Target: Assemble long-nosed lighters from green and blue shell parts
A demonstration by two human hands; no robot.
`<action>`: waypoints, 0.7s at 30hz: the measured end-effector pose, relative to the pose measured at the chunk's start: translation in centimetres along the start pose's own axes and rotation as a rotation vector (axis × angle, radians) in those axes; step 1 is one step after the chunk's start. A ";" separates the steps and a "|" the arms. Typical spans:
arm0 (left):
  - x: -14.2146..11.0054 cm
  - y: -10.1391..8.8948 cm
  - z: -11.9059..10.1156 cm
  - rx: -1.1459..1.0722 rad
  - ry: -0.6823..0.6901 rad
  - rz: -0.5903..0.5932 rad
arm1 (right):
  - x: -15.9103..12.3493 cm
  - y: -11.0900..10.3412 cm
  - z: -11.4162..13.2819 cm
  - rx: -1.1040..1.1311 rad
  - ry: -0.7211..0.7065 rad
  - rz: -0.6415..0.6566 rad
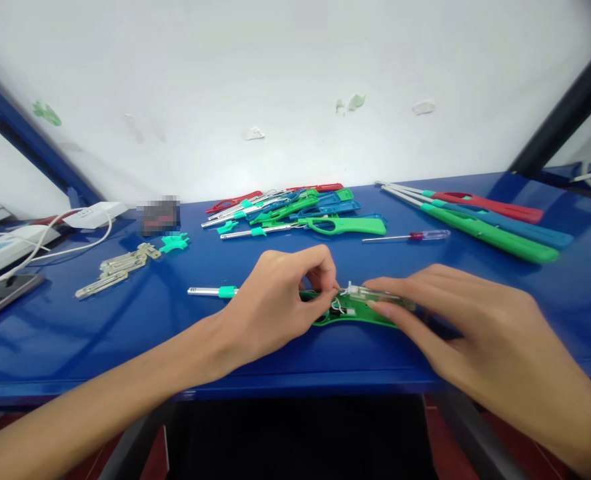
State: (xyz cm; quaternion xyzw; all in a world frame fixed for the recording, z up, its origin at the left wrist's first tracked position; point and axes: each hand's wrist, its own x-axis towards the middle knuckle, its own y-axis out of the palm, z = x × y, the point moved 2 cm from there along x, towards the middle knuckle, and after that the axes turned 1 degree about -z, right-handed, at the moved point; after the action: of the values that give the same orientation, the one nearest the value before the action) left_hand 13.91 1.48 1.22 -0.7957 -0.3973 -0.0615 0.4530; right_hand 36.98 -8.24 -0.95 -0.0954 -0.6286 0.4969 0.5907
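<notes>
My left hand (pixel 280 300) is pinched at the tip, thumb and forefinger closed on a thin white tube by the fuel tank's white end. My right hand (pixel 475 327) holds the clear plastic fuel tank (pixel 383 295) between thumb and fingers, just above an opened green lighter shell (pixel 370 315). White wire and a small black part (pixel 336 311) show inside that shell. Its silver barrel (pixel 204 291) with a teal collar sticks out to the left from behind my left hand. The shell's middle is partly hidden by my fingers.
Behind my hands lies a pile of opened lighters (pixel 348 227). A screwdriver (pixel 410 237) and three closed lighters (pixel 500 230) are to the right. Several clear fuel tanks (pixel 113 270), teal pieces (pixel 174 242), a phone (pixel 8 297) and a white cable (pixel 93 245) occupy the left.
</notes>
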 end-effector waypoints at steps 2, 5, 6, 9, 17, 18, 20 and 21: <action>0.0 0.0 -0.1 -0.003 0.007 -0.001 | 0.1 -0.1 0.0 0.003 -0.001 -0.001; -0.1 0.1 -0.3 -0.002 0.007 -0.007 | 0.0 0.0 -0.2 -0.007 -0.029 -0.017; -0.1 0.1 -0.4 -0.001 0.005 -0.012 | 0.0 0.1 -0.2 -0.016 -0.046 -0.026; -0.2 0.0 -0.6 0.003 0.004 -0.025 | -0.1 0.3 -0.4 -0.045 -0.083 -0.050; -0.1 0.1 -0.4 0.000 0.030 -0.022 | 0.0 0.5 -0.3 -0.046 -0.113 -0.067; -0.1 0.1 -0.4 -0.001 0.033 -0.023 | 0.0 0.5 -0.3 -0.050 -0.117 -0.069; -0.1 0.2 -0.4 -0.002 0.036 -0.024 | 0.0 0.5 -0.3 -0.054 -0.120 -0.071; -0.1 0.2 -0.4 -0.003 0.038 -0.024 | 0.0 0.5 -0.3 -0.055 -0.122 -0.071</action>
State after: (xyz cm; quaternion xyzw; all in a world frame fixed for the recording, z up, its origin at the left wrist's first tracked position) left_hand 14.07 1.08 1.28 -0.7903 -0.3982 -0.0826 0.4583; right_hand 36.99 -7.89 -1.38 -0.0589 -0.6797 0.4632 0.5657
